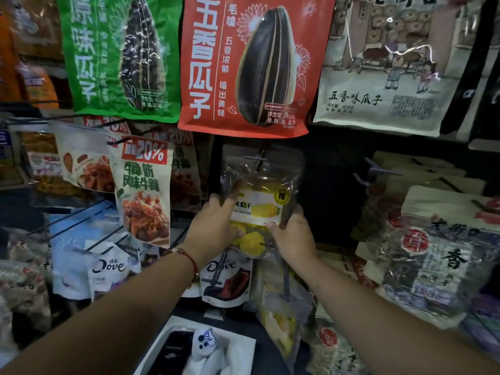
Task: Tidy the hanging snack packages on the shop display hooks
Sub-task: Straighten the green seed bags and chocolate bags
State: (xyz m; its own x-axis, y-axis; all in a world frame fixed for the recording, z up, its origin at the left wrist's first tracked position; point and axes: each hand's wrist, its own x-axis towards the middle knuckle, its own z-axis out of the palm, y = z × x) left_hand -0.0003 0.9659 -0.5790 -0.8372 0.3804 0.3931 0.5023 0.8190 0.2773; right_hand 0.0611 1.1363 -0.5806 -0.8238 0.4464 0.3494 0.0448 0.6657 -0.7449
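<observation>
A clear packet of dried yellow fruit (261,204), with a yellow-and-white label across its front, sits between my two hands at the middle of the shop display. Its top edge lies at a grey display hook (255,158) that juts from the dark rack; I cannot tell whether the packet hangs on it. My left hand (216,223) grips the packet's left edge, fingers curled up along the side and thumb under the fruit pieces. My right hand (293,231) holds the right edge, thumb on the front near the label's lower corner, fingers wrapped behind. A red cord bracelet (189,259) circles my left wrist.

Directly above hangs a red sunflower-seed bag (243,66) with a large striped seed printed on it, flanked by a green seed bag (119,55) to the left and a cream bag with a drawn street scene (378,63) to the right. To the left of the packet hangs a pouch marked 20% (144,190), showing brown meat pieces, with similar pouches behind it. Below my left forearm hang two Dove pouches (227,277), one on either side of the arm. Another packet of yellow fruit (281,315) hangs lower down under my right wrist. To the right, an empty grey hook (376,169) projects above cream bags with red seals (433,255).
</observation>
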